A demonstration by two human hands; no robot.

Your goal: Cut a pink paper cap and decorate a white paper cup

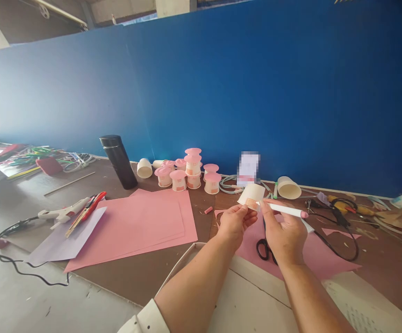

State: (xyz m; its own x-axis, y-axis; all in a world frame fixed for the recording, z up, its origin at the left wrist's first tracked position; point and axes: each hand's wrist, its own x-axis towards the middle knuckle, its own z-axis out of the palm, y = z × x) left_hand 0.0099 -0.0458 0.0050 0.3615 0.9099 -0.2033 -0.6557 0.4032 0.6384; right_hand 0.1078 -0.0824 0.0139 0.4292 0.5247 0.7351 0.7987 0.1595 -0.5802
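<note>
A white paper cup (254, 191) is tilted in my left hand (234, 224), whose fingers close round its lower side. An orange-pink patch (251, 202) shows on the cup's wall. Between the fingers of my right hand (287, 233) is a white marker pen (286, 209) with a pink end pointing right. Its other end meets the cup beside the patch; whether the tip touches is too small to tell. Black-handled scissors (262, 249) lie on pink paper under my hands, partly hidden by the right one. A small pink cap (208, 210) rests on the table to the left.
Several cups with pink disc tops (193, 171) stand by the blue wall, some stacked. A black flask (119, 162), pink sheets (145, 222), a glue gun (64, 212) and a red cutter (91, 206) lie left. Plain cups (288, 187) and cables (346, 217) sit at right.
</note>
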